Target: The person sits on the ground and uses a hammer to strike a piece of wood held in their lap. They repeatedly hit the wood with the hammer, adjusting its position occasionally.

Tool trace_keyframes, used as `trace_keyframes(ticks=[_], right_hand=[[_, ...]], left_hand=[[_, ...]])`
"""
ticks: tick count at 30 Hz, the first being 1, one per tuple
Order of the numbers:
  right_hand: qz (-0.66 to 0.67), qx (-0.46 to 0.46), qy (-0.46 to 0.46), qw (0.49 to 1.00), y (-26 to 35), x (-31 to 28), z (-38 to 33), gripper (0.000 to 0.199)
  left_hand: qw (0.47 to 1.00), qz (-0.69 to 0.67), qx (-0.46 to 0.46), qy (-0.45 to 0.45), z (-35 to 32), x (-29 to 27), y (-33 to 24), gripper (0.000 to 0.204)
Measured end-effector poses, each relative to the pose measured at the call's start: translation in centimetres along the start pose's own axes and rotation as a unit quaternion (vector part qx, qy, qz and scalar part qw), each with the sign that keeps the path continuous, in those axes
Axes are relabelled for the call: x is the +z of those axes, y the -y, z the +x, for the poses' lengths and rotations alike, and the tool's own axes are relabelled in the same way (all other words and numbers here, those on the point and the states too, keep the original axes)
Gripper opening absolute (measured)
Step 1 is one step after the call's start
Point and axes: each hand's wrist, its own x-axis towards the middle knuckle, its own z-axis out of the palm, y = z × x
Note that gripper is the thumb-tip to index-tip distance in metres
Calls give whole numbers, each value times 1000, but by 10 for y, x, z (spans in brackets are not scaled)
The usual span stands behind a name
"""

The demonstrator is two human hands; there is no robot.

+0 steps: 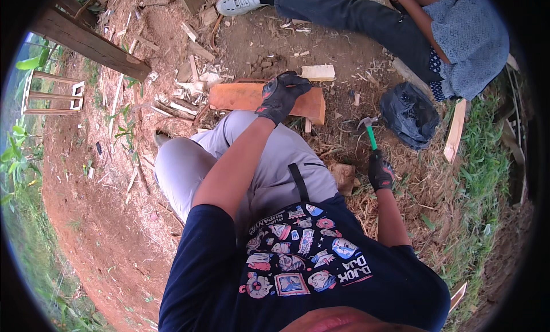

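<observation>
My left hand [282,96], in a black glove, rests on a reddish-brown wooden block [238,97] that lies across the ground just beyond my legs. Its fingers curl over the top of the block near the right end. Off to the right, my right hand [380,170], gloved too, is wrapped round the green handle of a claw hammer [370,135]. The hammer's metal head points away from me, beside a black plastic bag [409,115], apart from the block.
Another person [395,34] sits at the far right, one leg stretched across the back. A pale wood offcut [318,73] lies behind the block. Wood chips [183,106] litter the dirt. A wooden post [91,43] slants in at the upper left; a plank [456,130] lies by the grass.
</observation>
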Motion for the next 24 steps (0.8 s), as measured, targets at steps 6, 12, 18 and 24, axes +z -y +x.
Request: trace_keyframes(ticks=[6,12,18,24], right_hand=[[-45,-11,-70,996,-5,32,3,39],[-57,-4,-97,994,0,33,1,35],[-47,13,-79,996,9,26,0,37],[-41,24,-66,997,6,28,2,38]], left_hand=[[996,-82,23,23,16,29,21,21],[890,-437,-130,24,9,53,34,20],[945,-316,-77,27,8,57,51,19],[983,-178,-36,30,8,50,40,20]])
